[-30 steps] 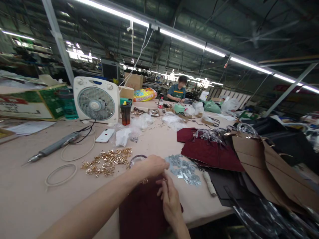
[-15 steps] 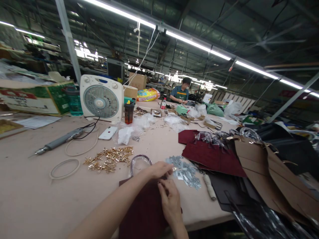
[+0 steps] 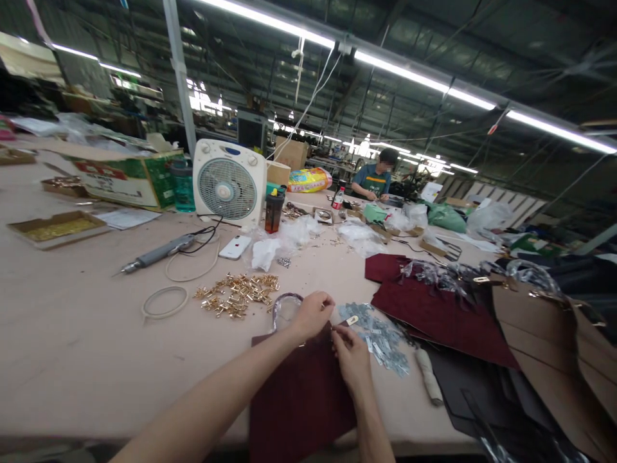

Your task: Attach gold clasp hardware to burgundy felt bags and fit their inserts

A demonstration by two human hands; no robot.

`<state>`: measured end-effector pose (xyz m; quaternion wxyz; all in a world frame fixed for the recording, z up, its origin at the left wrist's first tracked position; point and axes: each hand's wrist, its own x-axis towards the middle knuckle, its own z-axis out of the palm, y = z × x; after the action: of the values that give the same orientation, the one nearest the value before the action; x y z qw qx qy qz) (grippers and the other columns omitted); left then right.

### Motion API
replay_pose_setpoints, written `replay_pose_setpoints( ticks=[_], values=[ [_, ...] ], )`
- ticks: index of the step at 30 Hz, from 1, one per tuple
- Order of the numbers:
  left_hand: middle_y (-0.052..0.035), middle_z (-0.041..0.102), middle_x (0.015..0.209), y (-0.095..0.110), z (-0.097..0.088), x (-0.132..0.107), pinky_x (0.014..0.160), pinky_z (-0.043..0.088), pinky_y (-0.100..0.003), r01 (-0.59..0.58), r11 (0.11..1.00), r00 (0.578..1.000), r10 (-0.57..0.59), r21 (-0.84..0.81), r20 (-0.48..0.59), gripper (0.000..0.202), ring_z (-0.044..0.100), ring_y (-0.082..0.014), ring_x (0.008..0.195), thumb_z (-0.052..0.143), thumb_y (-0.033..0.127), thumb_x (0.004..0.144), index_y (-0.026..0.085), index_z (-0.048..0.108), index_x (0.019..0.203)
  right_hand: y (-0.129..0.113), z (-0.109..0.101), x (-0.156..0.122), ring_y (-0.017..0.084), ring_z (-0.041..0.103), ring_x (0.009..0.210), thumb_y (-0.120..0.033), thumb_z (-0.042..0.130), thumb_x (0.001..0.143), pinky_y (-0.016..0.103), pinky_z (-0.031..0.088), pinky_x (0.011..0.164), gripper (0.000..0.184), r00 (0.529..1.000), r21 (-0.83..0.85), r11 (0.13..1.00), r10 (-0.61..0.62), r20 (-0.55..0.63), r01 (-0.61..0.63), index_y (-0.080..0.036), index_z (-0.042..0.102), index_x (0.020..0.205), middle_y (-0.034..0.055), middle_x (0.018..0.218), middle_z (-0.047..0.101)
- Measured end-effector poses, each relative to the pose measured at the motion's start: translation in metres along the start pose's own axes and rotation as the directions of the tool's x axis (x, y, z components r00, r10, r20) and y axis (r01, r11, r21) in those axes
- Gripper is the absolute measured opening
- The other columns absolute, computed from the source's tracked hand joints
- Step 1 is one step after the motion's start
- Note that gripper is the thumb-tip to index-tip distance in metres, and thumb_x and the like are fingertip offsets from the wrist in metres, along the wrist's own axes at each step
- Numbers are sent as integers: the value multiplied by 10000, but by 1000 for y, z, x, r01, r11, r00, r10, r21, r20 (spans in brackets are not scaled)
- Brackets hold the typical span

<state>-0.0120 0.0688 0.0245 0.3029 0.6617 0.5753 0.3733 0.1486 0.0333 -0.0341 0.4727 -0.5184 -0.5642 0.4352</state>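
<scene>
A dark red handbag [image 3: 301, 399] lies flat at the table's front edge, its looped handle [image 3: 278, 310] wrapped in clear film. My left hand [image 3: 312, 316] is over the bag's top edge, fingers curled together; what they pinch is too small to make out. At the bag's upper right edge, my right hand [image 3: 353, 355] has thumb and fingers closed on the bag. A strap end with a gold metal plate [image 3: 353, 319] sticks out just above the right fingers. Beside it lie loose flat silver metal plates [image 3: 383, 347].
Left of the bag is a heap of gold hardware [image 3: 236, 296]. Farther left lie a tape ring [image 3: 165, 302] and a grey electric screwdriver [image 3: 157, 255]. A phone [image 3: 234, 247] and a fan [image 3: 229, 183] stand behind. More bags [image 3: 438, 315] are piled right; a person [image 3: 373, 180] works beyond.
The view has swung left, so things sit farther right. My left hand has lifted slightly away from the right fingers, and the gold-plated strap end now shows clearly.
</scene>
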Motion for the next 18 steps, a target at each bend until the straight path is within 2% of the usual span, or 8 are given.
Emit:
replay_pose_setpoints(
  ticks=[2, 4, 6, 9, 14, 18],
  values=[
    [-83, 749, 1108, -5, -12, -7, 973, 479, -317, 9, 996, 1000, -6, 92, -30, 237, 670, -210, 1056, 517, 216, 900, 200, 717, 1026, 0, -1, -2, 208, 645, 603, -591, 725, 821, 290, 499, 528, 498, 1000, -6, 1000, -7, -11, 7, -147, 778, 1040, 67, 723, 725],
    [-94, 765, 1016, -12, -22, -14, 927, 492, -337, 43, 982, 999, -40, 185, -21, 204, 692, -231, 978, 548, 224, 885, 198, 732, 968, -1, 0, -4, 211, 656, 621, -590, 728, 823, 295, 509, 545, 486, 1000, -15, 1000, -15, -25, 15, -152, 779, 1030, 76, 756, 738],
    [-111, 774, 915, -17, -29, -19, 881, 501, -356, 82, 960, 996, -87, 269, 4, 173, 708, -258, 910, 592, 266, 867, 188, 747, 872, -2, 1, -5, 211, 660, 634, -578, 727, 830, 299, 516, 563, 467, 999, -26, 999, -22, -36, 21, -155, 779, 1021, 79, 773, 742],
    [-139, 779, 843, -18, -32, -19, 835, 506, -364, 124, 927, 988, -148, 355, 41, 263, 723, -284, 863, 611, 365, 871, 180, 750, 745, -3, 1, -6, 211, 666, 647, -563, 726, 837, 305, 528, 592, 440, 999, -34, 999, -24, -44, 22, -162, 780, 1011, 74, 779, 745],
    [-133, 771, 775, -11, -29, -15, 729, 486, -320, 189, 901, 972, -229, 390, 60, 374, 726, -264, 797, 603, 482, 869, 175, 745, 708, -8, 0, -7, 209, 661, 632, -551, 733, 834, 305, 538, 579, 417, 999, -34, 999, -24, -40, 23, -166, 773, 990, 67, 762, 740],
    [-120, 756, 784, -16, -29, -17, 681, 446, -315, 224, 910, 967, -254, 348, 40, 417, 705, -273, 786, 616, 569, 838, 182, 732, 733, -15, -1, -10, 203, 652, 636, -556, 735, 843, 297, 535, 572, 414, 999, -9, 1000, -22, -34, 22, -171, 765, 991, 60, 757, 730]
  ],
)
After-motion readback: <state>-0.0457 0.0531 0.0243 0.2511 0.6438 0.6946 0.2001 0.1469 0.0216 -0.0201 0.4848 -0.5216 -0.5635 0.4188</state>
